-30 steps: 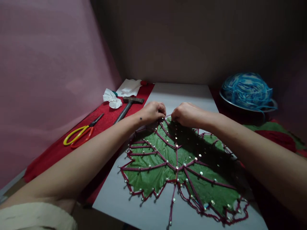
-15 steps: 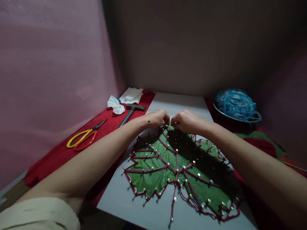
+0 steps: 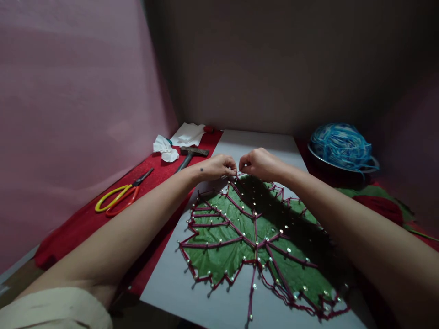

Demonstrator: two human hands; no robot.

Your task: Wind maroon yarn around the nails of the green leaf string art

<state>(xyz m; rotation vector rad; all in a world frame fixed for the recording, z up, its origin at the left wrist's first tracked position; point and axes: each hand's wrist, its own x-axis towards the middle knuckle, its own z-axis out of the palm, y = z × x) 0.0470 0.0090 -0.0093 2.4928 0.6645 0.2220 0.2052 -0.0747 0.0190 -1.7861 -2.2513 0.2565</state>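
**Two hands at the tip of a green leaf**

Now both hands are close together in the middle of the frame, at the far tip of a big green leaf (image 3: 236, 237). The left hand (image 3: 219, 167) is curled shut, with its fingertips pinched on a bit of dark red yarn (image 3: 219, 243). The right hand (image 3: 260, 164) is curled shut too, and its fingertips pinch the same yarn right beside the left ones. The two hands almost touch.

The leaf lies flat on a white board (image 3: 171, 288) in the lower middle of the frame. Small shiny nails (image 3: 253, 286) stand all around the edge of the leaf and along its lines. The red yarn runs from nail to nail, so it makes the shape of the leaf and its veins. The right arm throws a dark shadow over the right half of the leaf.

A red cloth (image 3: 85, 224) covers the worktop on the left of the board. On it, at the left of the frame, lie scissors (image 3: 118, 198) with one yellow handle and one orange handle. Higher up, near the left hand, lies a hammer (image 3: 188, 155). Just beside its head is a crumpled white tissue (image 3: 165, 149), and a flat white cloth (image 3: 188, 134) lies behind that.

At the right of the frame, a ball of blue yarn (image 3: 341, 142) sits in a metal bowl (image 3: 343, 165). A pink wall (image 3: 68, 114) fills the upper left.
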